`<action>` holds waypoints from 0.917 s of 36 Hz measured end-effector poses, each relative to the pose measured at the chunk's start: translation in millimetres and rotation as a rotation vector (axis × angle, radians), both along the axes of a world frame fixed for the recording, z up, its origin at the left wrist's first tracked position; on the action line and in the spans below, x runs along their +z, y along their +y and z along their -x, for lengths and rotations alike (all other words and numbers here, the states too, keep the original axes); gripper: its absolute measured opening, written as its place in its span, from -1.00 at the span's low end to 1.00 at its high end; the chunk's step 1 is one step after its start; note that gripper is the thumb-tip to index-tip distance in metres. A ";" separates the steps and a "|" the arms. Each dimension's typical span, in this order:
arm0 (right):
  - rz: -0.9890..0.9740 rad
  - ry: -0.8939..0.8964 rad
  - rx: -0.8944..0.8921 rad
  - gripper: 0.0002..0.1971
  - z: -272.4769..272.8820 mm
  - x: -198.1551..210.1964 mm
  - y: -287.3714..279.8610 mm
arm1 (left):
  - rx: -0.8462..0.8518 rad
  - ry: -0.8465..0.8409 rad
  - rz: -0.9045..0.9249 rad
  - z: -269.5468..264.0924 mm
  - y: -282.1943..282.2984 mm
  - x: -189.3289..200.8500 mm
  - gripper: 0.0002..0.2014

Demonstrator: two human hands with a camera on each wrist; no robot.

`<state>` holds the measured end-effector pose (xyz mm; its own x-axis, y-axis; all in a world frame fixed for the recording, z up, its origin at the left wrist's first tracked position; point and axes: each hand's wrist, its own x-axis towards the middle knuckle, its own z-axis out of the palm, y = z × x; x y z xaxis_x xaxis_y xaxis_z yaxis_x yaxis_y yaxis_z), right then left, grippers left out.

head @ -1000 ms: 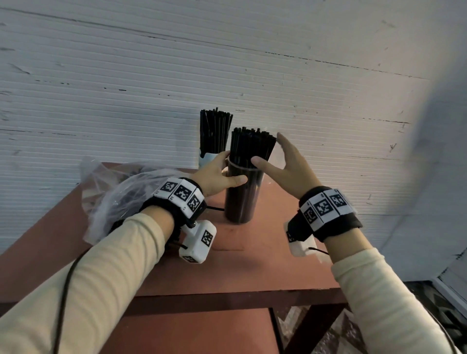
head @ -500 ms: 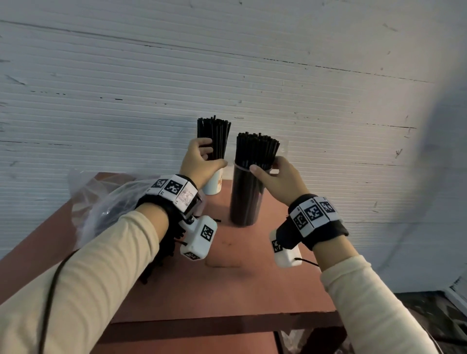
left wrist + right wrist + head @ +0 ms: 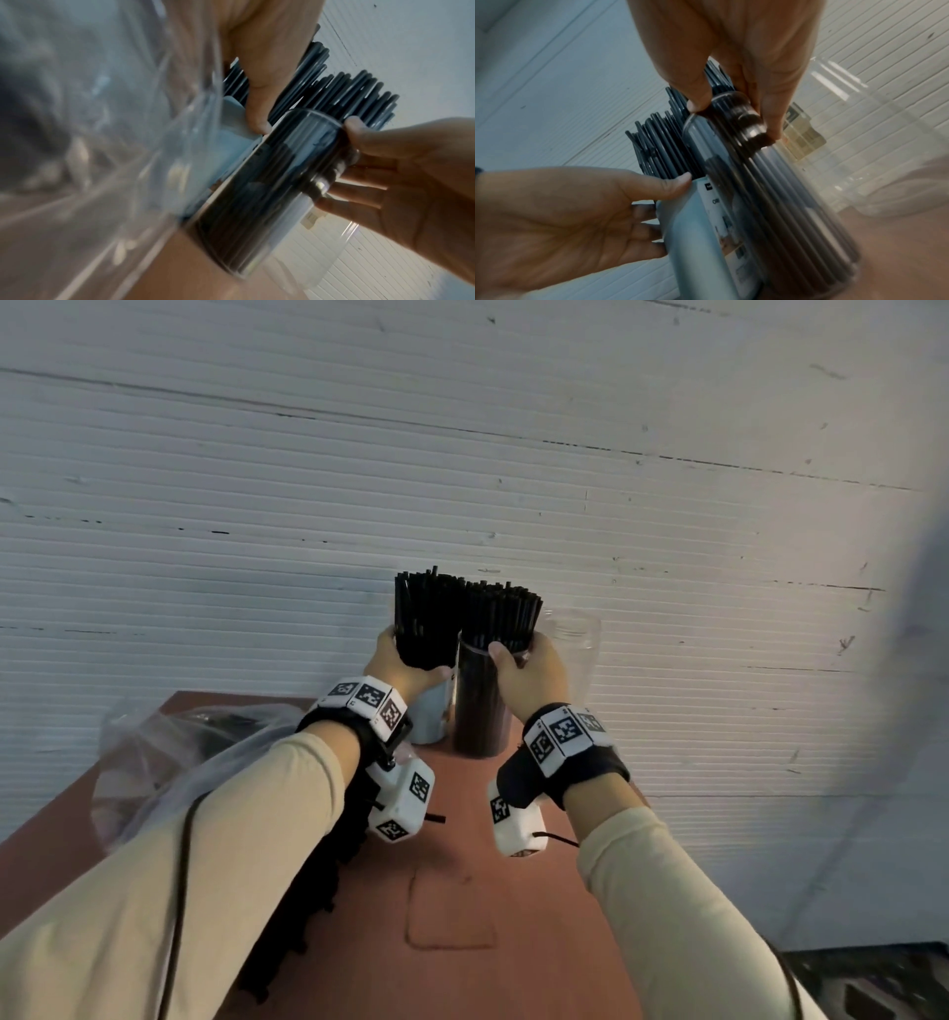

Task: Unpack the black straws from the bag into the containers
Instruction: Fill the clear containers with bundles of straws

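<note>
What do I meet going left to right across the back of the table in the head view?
Plastic bag → left hand → white cup of straws → clear container of straws → right hand → empty clear container.

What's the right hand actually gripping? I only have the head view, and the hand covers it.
Observer: On the right wrist view the right hand grips the top rim of the clear plastic cylinder full of black straws, with the thumb on one side and the fingers opposite.
Operator: Left hand?
Observer: The left hand holds the white printed cup of black straws, thumb at its rim, fingers curled behind. The cup stands right against the cylinder.
Operator: Anything in the container behind the right hand?
Observer: No straws show in the clear plastic jar. It has a pale label on the side nearest the cylinder.
</note>
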<state>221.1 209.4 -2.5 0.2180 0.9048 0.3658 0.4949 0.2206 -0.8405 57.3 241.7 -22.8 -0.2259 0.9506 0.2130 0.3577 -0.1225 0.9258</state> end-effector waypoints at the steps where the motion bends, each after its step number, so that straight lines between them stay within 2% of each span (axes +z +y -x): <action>1: -0.001 0.001 -0.006 -0.67 1.9 -1.0 5.3 | 0.006 0.014 0.002 0.4 2.1 -2.3 -0.32; 3: 0.000 0.000 -0.018 -0.66 5.0 -2.0 14.7 | 0.001 0.041 0.009 2.3 7.5 -5.6 -0.39; 9: 0.011 -0.020 -0.025 -0.54 6.4 -4.4 25.7 | -0.004 0.086 0.067 7.3 13.5 -9.0 -0.20; 13: 0.003 -0.067 0.006 -0.41 0.1 -5.8 15.5 | 0.013 0.112 0.080 7.9 12.1 -7.7 -0.24; 15: -0.047 -0.118 -0.007 -0.29 -4.8 -3.8 4.2 | 0.035 0.107 0.078 7.4 11.4 -9.5 -0.24; 20: -0.269 -0.292 -0.125 -0.21 -30.0 8.1 -8.6 | 0.038 0.139 0.057 6.0 8.8 -9.5 -0.34; 24: -0.144 -0.417 -0.215 0.00 -51.6 16.4 8.6 | 0.025 0.171 0.057 6.1 5.6 -7.2 -0.53; 27: 0.012 -0.423 -0.234 0.09 -58.3 16.7 23.2 | 0.013 0.156 0.068 5.8 3.3 -5.8 -0.52; 29: 0.096 -0.356 -0.186 0.07 -59.6 15.9 29.4 | 0.015 0.143 0.088 5.3 2.4 -4.2 -0.48; 33: 0.086 -0.282 -0.158 -0.13 -64.2 17.2 33.2 | 0.012 0.133 0.132 3.6 1.4 1.1 -0.53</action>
